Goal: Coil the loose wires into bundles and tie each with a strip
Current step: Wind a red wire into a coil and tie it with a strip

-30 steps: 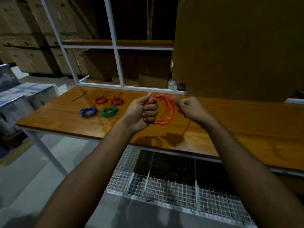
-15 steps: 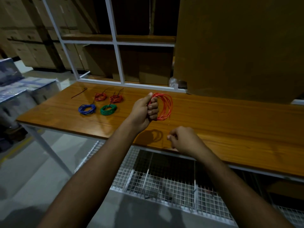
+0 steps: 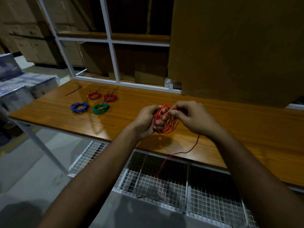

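My left hand [image 3: 148, 122] grips a coil of red wire [image 3: 171, 127] above the wooden table [image 3: 230, 129]. At the top of that coil my right hand [image 3: 192, 117] pinches the same wire. The loose red tail [image 3: 185, 151] hangs from under my right hand, crosses the table's front edge and drops toward the mesh below. Far left on the table lie tied bundles: two red ones [image 3: 94, 95] [image 3: 109, 97], a blue one [image 3: 79, 107] and a green one [image 3: 100, 108]. A dark strip [image 3: 73, 90] lies behind them.
A white metal shelf frame [image 3: 113, 63] with cardboard boxes stands behind the table. At the right a large brown board [image 3: 238, 46] leans up from the tabletop. A wire-mesh rack [image 3: 164, 183] sits below the front edge. Wrapped boxes [image 3: 18, 86] are stacked at far left.
My right hand has come up from the table's front edge to the top of the coil, bringing the wire with it. My left hand has kept its grip on the coil.
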### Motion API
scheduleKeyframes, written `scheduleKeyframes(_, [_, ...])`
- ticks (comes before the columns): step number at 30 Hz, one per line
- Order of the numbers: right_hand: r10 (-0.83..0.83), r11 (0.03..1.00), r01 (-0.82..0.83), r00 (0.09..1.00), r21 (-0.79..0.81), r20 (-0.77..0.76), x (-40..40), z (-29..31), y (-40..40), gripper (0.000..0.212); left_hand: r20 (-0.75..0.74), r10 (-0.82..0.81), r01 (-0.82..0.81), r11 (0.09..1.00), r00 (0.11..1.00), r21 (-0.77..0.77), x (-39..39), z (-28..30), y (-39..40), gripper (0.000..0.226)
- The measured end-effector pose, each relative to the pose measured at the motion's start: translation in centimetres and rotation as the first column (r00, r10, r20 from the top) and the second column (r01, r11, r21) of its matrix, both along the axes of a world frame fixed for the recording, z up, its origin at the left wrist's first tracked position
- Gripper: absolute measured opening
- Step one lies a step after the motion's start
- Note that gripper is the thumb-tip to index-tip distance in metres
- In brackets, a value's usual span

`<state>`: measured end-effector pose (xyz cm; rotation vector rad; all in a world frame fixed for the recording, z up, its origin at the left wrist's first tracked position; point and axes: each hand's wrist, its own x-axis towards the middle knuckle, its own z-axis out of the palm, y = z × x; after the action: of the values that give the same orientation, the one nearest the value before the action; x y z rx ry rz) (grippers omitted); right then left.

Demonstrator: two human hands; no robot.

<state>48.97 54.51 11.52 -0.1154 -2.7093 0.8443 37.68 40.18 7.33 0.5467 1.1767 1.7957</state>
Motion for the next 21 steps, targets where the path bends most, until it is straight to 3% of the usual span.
scheduleKeyframes(2, [0.148,0.985,-0.136,0.981,-0.104,0.127,0.3,1.1,1.6,0.016,0.036,-0.03,0.031,0.999,0.999,-0.025,0.3,-0.2,0.4,0.033])
scheduleKeyframes(3, [0.165,0.983,-0.155,0.98,-0.094,0.115,0.3,1.2,2.3,0.014,0.048,-0.046,0.047,0.998,0.998,-0.03,0.6,-0.2,0.6,0.032])
scheduleKeyframes(6, [0.009,0.999,-0.005,0.995,0.042,-0.095,-0.7,1.1,3.5,0.007,0.079,-0.104,0.104,0.995,0.991,-0.003,1.1,-0.2,1.1,0.031])
scheduleKeyframes(9, [-0.093,0.994,0.098,0.99,0.041,-0.109,-1.7,-0.1,4.9,0.035,0.131,-0.124,0.119,0.992,0.984,0.048,1.1,0.1,1.2,0.035])
scheduleKeyframes(11, [0.002,0.977,0.015,0.997,-0.211,0.079,-1.7,-1.6,6.2,0.039,0.162,-0.103,0.089,0.992,0.981,0.093,0.9,0.5,1.1,0.038])
scheduleKeyframes(12, [0.098,0.916,-0.022,0.981,-0.4,0.17,-1.4,-2.7,7.0,0.036,0.177,-0.083,0.062,0.991,0.981,0.117,0.8,0.7,0.9,0.039])
scheduleKeyframes(15, [0.316,0.615,-0.006,0.918,-0.789,0.24,-0.4,-6.5,8.8,0.022,0.22,0.017,-0.057,0.982,0.975,0.178,0.0,1.1,0.6,0.037])
scheduleKeyframes(18, [0.273,0.462,0.076,0.936,-0.884,0.223,0.8,-9.1,7.7,0.015,0.233,0.104,-0.155,0.965,0.967,0.21,-0.6,1.3,0.3,0.036])
scheduleKeyframes(20, [0.068,0.502,0.169,0.97,-0.848,0.234,1.3,-9.9,5.6,0.01,0.217,0.152,-0.196,0.96,0.964,0.199,-0.9,1.4,0.5,0.036])
scheduleKeyframes(21, [-0.046,0.574,0.21,0.973,-0.791,0.226,1.2,-10.0,4.5,0.014,0.208,0.177,-0.217,0.958,0.962,0.188,-0.9,1.4,0.6,0.037])
